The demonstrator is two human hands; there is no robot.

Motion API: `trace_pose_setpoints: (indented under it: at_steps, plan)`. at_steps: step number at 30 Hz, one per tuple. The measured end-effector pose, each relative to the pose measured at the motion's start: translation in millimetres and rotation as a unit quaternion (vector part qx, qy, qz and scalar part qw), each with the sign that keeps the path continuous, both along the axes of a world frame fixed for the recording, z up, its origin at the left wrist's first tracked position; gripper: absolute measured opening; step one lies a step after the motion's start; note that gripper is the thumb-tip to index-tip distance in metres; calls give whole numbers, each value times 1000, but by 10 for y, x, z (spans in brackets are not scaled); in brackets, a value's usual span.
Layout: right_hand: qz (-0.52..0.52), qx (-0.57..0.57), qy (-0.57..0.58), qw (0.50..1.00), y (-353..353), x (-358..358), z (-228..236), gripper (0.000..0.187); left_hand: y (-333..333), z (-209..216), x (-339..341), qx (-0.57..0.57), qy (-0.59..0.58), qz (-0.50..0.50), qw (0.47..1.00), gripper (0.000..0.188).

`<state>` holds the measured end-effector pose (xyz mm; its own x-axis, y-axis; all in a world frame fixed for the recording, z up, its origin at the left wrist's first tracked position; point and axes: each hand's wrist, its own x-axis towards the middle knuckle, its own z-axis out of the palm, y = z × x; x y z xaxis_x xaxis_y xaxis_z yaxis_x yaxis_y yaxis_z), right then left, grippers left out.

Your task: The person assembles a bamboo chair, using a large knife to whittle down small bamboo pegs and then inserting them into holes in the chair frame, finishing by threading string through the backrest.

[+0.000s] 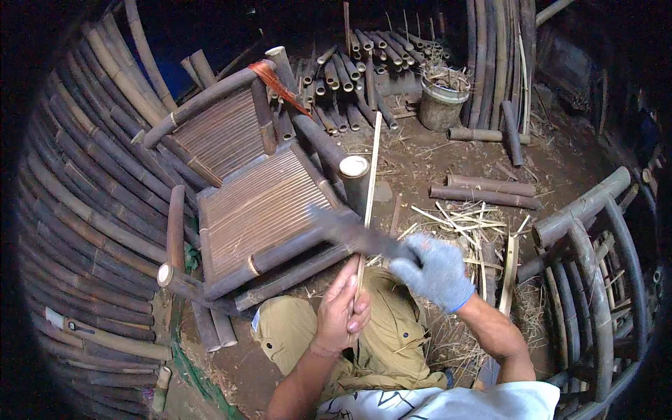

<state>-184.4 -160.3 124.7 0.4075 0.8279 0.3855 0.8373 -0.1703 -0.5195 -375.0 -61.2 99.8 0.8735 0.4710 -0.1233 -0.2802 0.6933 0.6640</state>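
Over my lap, my bare left hand (339, 313) is closed round the lower part of a long thin bamboo strip (374, 157), which rises nearly upright past the chair. In a grey glove, my right hand (434, 271) grips a broad-bladed knife (353, 236). Motion blurs the blade, which points left across the strip just above my left fingers; whether it touches the strip I cannot tell. A dark bamboo chair (262, 206) with a slatted seat and back stands at front left, tilted. Orange-red cord (278, 85) is tied round its upper frame.
Curved bamboo poles (91, 210) line the left side. Cut bamboo tubes (343, 73) are stacked at the back, beside a bucket (442, 101). Two bamboo lengths (486, 192) and pale split strips (465, 222) lie on the ground. A bamboo frame (591, 280) stands at right.
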Motion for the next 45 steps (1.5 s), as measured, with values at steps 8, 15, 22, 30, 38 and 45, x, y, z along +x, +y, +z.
trace_pose_setpoints:
  at_steps: [8, 15, 22, 30, 38, 45]
  plan:
    - [-8, 8, -32, 999, 60, -34, -164, 45, -189, 21, 1, 99, 79, 30, 991, 48]
    - [-132, 37, -80, 987, 181, 580, -186, 39, -514, -192, -419, 139, 165, -4, 976, 46]
    - [-230, 130, -65, 962, 49, 1678, -277, 48, -627, -671, -1135, 230, 152, -39, 961, 46]
    - [-13, 7, 9, 1000, -1, -67, -138, 41, -135, -81, -115, 152, 151, 73, 974, 42]
    - [-7, 25, -22, 999, 10, -115, -260, 42, -271, -16, 26, 260, 199, 87, 941, 40]
    - [-101, 51, -24, 993, 152, 201, -371, 35, -447, -37, -236, 238, 280, 49, 929, 41]
